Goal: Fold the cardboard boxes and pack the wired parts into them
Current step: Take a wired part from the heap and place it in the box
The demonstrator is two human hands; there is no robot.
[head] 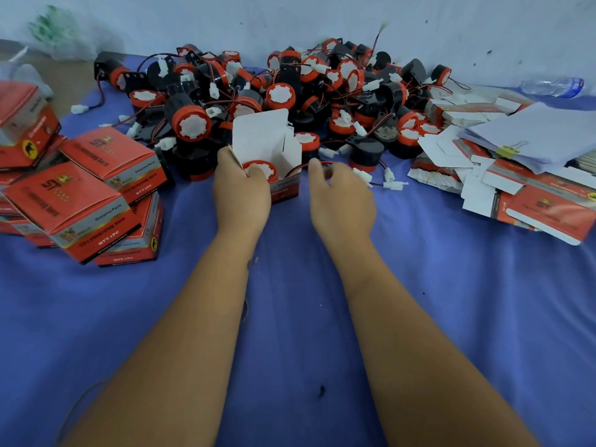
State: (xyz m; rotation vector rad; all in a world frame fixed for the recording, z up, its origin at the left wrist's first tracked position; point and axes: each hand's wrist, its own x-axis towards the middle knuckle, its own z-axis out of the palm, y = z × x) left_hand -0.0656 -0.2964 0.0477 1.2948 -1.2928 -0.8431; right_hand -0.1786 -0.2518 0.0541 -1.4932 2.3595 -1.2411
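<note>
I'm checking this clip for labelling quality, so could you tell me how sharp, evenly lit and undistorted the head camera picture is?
Head view: soft, even light with only faint shadows and no glare; wide-angle bending curves the blue cloth and stretches the forearms; the right hand is slightly motion-blurred; print on the folded boxes is soft and barely readable; the plastic bottle at the far edge is blurry; the open box and left hand are fairly clear.

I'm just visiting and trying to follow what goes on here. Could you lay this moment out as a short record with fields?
surface: blue cloth
being packed: open red cardboard box, white flaps up, a red-and-black round wired part inside
left hand: grips the box's left side, thumb on the part
right hand: fingers curled at the part's red wire, beside the box
supply: pile of loose wired parts behind
done: closed red boxes at left
unfolded: flat box blanks at right
</note>
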